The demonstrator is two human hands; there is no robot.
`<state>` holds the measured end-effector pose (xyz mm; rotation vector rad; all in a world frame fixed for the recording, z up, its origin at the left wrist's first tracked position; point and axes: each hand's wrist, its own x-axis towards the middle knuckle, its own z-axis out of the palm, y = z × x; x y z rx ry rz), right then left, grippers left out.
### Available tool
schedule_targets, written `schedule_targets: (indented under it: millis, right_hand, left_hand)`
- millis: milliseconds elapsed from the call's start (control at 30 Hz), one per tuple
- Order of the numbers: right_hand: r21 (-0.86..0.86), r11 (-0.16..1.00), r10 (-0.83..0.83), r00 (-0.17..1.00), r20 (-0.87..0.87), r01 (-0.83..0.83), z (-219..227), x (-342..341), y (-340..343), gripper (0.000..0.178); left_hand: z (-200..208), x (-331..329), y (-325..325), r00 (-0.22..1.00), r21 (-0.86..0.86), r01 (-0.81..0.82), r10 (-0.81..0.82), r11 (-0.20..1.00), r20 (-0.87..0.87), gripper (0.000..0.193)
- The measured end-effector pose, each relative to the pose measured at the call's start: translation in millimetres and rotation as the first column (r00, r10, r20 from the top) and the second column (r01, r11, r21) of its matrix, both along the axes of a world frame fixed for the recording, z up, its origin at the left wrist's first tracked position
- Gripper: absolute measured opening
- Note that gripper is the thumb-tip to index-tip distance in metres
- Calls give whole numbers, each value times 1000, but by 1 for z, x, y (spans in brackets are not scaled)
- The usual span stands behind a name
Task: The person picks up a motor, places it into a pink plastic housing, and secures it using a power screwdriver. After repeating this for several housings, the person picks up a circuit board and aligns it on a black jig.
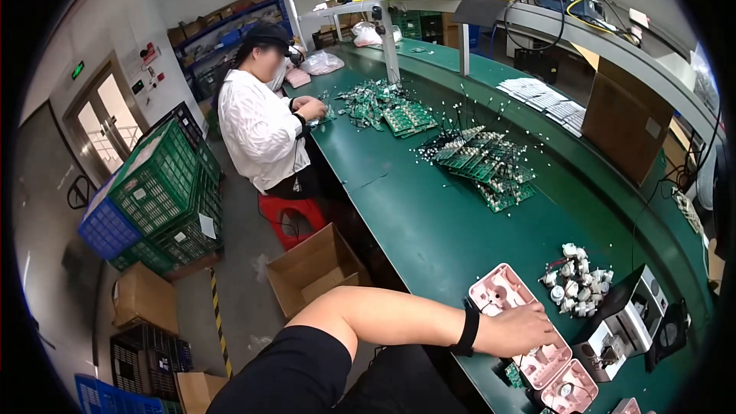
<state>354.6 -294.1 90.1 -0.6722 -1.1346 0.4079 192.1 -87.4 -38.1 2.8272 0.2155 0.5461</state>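
My left hand [521,330] reaches across from the lower left, a black band around its wrist. Its fingers are bent and pressed together over an open pink plastic housing [498,282], whose middle it covers. The fingertips are partly hidden, and small parts show inside the housing below the hand. Close by lies a smaller pink piece [571,389] with a round part in it. A small green circuit board [513,374] sits beside the housing, next to my wrist. My right hand is out of view.
Small white motor-like parts with wires [575,284] lie beyond the housing; a white-and-black box-shaped device [625,322] stands right. Circuit boards [483,161] are piled mid-bench. A co-worker [261,123] sits at the far left, handling boards. An open carton [318,268] and stacked crates [161,184] occupy the floor.
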Motion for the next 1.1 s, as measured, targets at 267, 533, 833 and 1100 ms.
schedule_targets:
  millis: [267, 533, 833, 1100]
  right_hand:
    - [-40, 999, 31, 992, -119, -36, -13, -19, 65, 35]
    - [-215, 976, 0, 993, 116, 26, -35, -8, 102, 28]
    - [-271, 956, -74, 986, 151, 113, -46, -26, 118, 16]
    - [-204, 943, -178, 917, 357, 262, -61, -20, 131, 19]
  left_hand:
    - [23, -21, 30, 996, -93, 86, -83, 992, 39, 17]
    - [12, 4, 25, 996, 5, 84, -84, 996, 40, 6]
    - [19, -5, 12, 999, 59, 40, -42, 997, 23, 7]
    - [19, 2, 13, 991, -40, 35, -30, 999, 130, 6]
